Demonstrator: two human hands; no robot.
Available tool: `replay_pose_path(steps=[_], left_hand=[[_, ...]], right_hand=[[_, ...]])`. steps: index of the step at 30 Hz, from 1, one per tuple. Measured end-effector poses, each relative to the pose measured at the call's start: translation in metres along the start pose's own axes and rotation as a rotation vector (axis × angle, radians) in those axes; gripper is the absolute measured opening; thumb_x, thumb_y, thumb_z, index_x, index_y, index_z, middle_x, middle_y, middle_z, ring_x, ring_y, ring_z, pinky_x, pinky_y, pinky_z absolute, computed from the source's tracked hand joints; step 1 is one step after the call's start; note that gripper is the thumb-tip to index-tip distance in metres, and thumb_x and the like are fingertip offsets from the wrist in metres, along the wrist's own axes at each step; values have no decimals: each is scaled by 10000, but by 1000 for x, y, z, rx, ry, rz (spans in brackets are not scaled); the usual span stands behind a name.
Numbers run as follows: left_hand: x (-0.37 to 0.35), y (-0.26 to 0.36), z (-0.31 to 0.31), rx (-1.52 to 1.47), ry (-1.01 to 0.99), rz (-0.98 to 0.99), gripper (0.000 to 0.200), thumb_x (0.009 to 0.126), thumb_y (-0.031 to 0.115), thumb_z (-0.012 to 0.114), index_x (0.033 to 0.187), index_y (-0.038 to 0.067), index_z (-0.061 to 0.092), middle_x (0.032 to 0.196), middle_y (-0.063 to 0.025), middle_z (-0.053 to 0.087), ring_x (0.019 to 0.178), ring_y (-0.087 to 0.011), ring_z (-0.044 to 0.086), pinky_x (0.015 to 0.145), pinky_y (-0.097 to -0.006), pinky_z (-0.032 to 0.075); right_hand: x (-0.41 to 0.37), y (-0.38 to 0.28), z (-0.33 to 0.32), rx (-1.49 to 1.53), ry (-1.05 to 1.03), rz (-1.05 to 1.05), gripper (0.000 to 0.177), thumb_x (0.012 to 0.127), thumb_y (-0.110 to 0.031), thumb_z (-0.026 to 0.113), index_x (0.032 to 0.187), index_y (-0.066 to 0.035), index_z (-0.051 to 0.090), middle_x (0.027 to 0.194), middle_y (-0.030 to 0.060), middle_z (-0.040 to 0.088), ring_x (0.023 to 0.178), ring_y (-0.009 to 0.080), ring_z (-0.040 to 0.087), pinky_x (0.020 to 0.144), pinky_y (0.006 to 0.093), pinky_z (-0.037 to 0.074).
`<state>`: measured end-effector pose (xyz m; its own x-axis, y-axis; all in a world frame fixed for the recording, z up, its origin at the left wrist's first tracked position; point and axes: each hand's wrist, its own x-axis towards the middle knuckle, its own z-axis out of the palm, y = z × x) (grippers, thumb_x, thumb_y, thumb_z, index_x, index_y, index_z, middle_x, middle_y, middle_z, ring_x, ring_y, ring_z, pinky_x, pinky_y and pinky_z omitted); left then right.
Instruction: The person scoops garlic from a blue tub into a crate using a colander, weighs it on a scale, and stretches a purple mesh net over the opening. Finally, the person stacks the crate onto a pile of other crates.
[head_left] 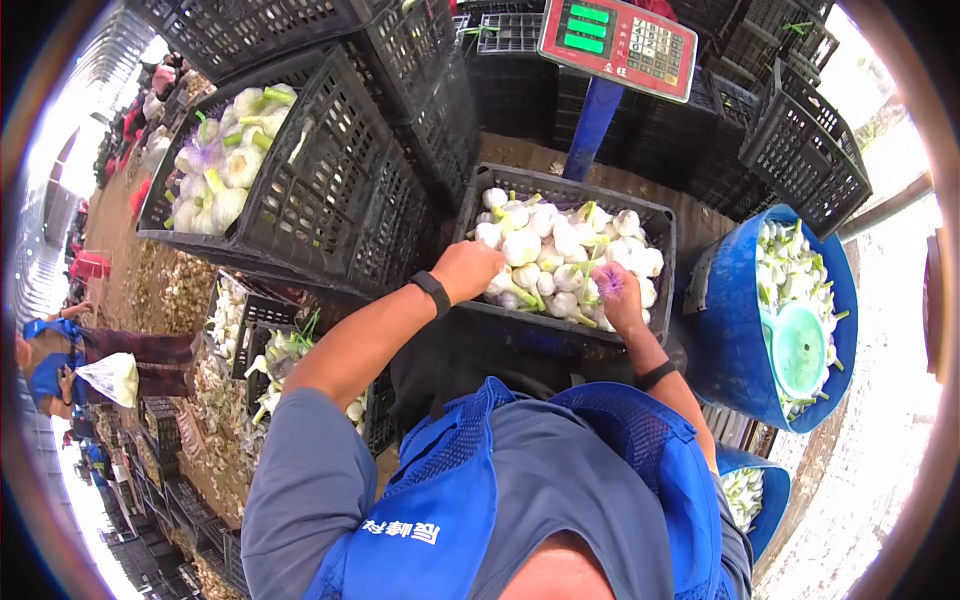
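Observation:
A black crate (664, 215) full of white garlic bulbs (565, 240) with green stems stands in front of me, below a scale display (618, 45) on a blue post. My left hand (472, 270) is at the crate's left side, its fingers curled down against the bulbs; whatever they hold is hidden. Over the right part of the garlic is my right hand (618, 295), closed on a piece of purple netting (609, 281). Both wrists wear dark bands.
A stacked black crate (310, 170) of garlic rises at the left. On the right stand a blue tub (720, 330) of garlic with a green colander (800, 350) and a second blue tub (778, 500). A person (60, 365) holds a white bag at far left.

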<state>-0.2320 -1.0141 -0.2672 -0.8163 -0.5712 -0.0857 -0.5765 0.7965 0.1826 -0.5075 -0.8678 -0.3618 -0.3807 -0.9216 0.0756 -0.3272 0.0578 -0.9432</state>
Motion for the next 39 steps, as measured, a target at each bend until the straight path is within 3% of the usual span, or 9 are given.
replay_pose_path(steps=[4,7,9,14,17,22,25,34,39], left_hand=[[11,2,-3,-155,-92,-77,180,875,211,603,933,61,685,1007,-182,687,909,-348,667,780,-477,538],[24,12,-29,-63,-2,-180,365,829,175,638,1172,51,620,1349,-195,534,1129,-359,593,914,-447,513],[29,17,-37,-115,277,106,652,785,127,636,1403,44,443,1559,-204,248,1373,-390,382,1095,-431,393],[53,54,-26,-309,182,368,860,797,240,677,1532,81,259,1600,-254,96,1469,-425,185,1172,-439,278],[62,69,-6,-252,85,330,931,793,324,708,1547,91,215,1595,-265,114,1422,-434,301,1128,-443,352],[87,60,19,159,-67,299,321,830,219,641,1106,56,640,1147,-153,622,1067,-350,616,838,-450,524],[92,62,22,146,-56,305,87,844,129,574,853,72,640,879,-112,631,930,-303,640,763,-421,523],[87,85,46,-19,215,498,62,807,86,567,833,96,623,870,-100,611,856,-264,639,760,-366,530],[86,88,42,203,34,287,94,789,74,595,815,100,681,843,-85,665,824,-265,677,720,-353,555]], right_hand=[[0,5,1,-7,1,-10,178,931,-156,668,861,6,644,688,41,600,658,105,498,635,295,453],[2,0,-5,-79,-29,32,188,931,-166,666,862,8,646,690,46,602,656,111,503,636,302,457],[3,-2,-4,-61,-19,30,191,931,-170,665,863,7,647,692,48,602,656,113,505,635,301,456],[8,-11,-9,33,-56,42,171,933,-158,662,874,3,655,708,19,608,667,91,504,627,282,449],[8,-16,-14,48,-61,42,150,933,-147,661,900,-1,674,728,13,630,684,80,513,633,277,453],[6,-19,-16,36,-69,32,155,920,-157,680,921,-2,688,729,39,652,685,91,527,651,293,468],[8,-18,-15,13,-50,38,164,914,-166,690,925,-3,692,746,57,672,689,102,550,665,299,479],[4,-12,-16,-116,2,-36,155,892,-160,697,892,-9,663,758,129,681,672,190,613,663,351,501],[3,-2,-10,-143,-58,23,165,879,-172,702,886,-9,678,786,170,686,696,274,650,681,379,513]])
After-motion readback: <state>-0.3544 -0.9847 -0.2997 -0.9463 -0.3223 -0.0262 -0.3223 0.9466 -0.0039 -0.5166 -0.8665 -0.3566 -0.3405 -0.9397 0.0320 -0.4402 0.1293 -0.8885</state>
